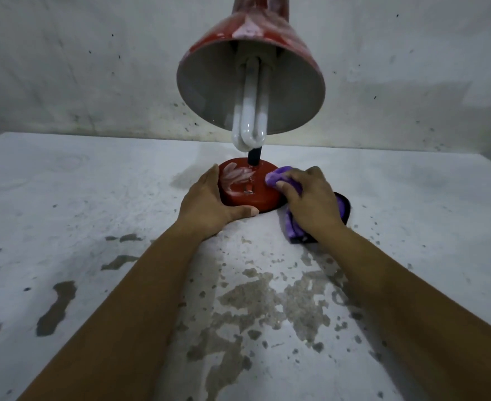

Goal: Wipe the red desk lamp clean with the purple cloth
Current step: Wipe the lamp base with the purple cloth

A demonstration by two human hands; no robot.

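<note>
The wiping is under way at the bottom of the red desk lamp (pixel 248 117), and by my reckoning a good deal is left. The right hand (pixel 311 198) curls round the bunched purple cloth (pixel 276 176) and presses it against the right side of the lamp's base (pixel 247 188), while a loose tail of the cloth trails down onto the table (pixel 65 198) beneath the wrist. The left hand (pixel 212 201) is spread round the left edge of the base — fingers straight along its far side, thumb laid flat on the table in front — steadying it, holding nothing else.

The lamp stands toward the back of a worn, white-painted table, close to a stained wall, and leans its shade (pixel 296 91) out toward the person. The base is glossy red where the cloth is working, but pale, feathery smears remain across its top left. The shade looks worse: its red outside is blotched with whitish-pink streaks right up to where it leaves the frame, so I judge it not yet cleaned. Inside the grey cone hangs a white looped bulb (pixel 250 111), and a short black stem (pixel 253 158) rises from the base behind it.
</note>
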